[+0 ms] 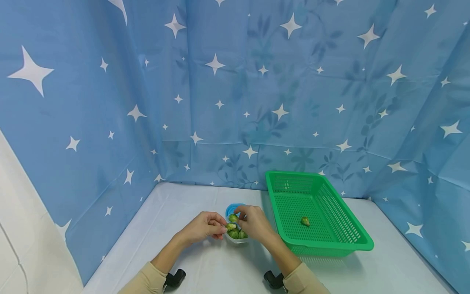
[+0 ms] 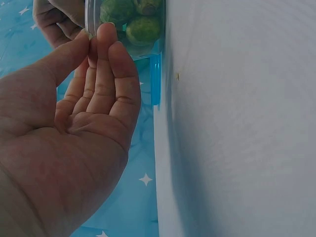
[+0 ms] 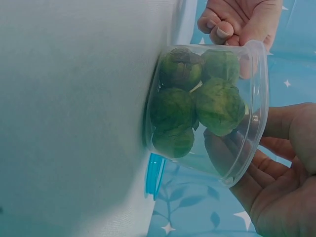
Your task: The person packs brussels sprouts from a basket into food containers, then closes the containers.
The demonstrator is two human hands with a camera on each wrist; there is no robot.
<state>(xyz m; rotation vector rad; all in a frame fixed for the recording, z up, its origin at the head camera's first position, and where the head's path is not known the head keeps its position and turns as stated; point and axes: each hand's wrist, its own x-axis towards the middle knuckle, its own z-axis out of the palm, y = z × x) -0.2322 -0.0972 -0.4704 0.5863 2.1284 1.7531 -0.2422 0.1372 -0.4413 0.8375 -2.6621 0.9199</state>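
A clear plastic container (image 1: 238, 241) stands on the table with several green Brussels sprouts (image 3: 173, 108) inside. At its left rim, my left hand (image 1: 208, 226) pinches the edge, fingers along the outside wall and thumb at the lip. From the right side my right hand (image 1: 255, 222) reaches over the rim. Its thumb and fingers close around a Brussels sprout (image 1: 233, 217) at the far side of the container; part of this grip shows only through the plastic in the right wrist view. Behind the container lies a round blue lid (image 1: 231, 208).
A green perforated basket (image 1: 352, 246) stands on the right, with a single Brussels sprout (image 1: 305, 221) on its floor. White cloth covers the table (image 1: 216, 265). A blue starry curtain (image 1: 235, 122) rises behind and at both sides.
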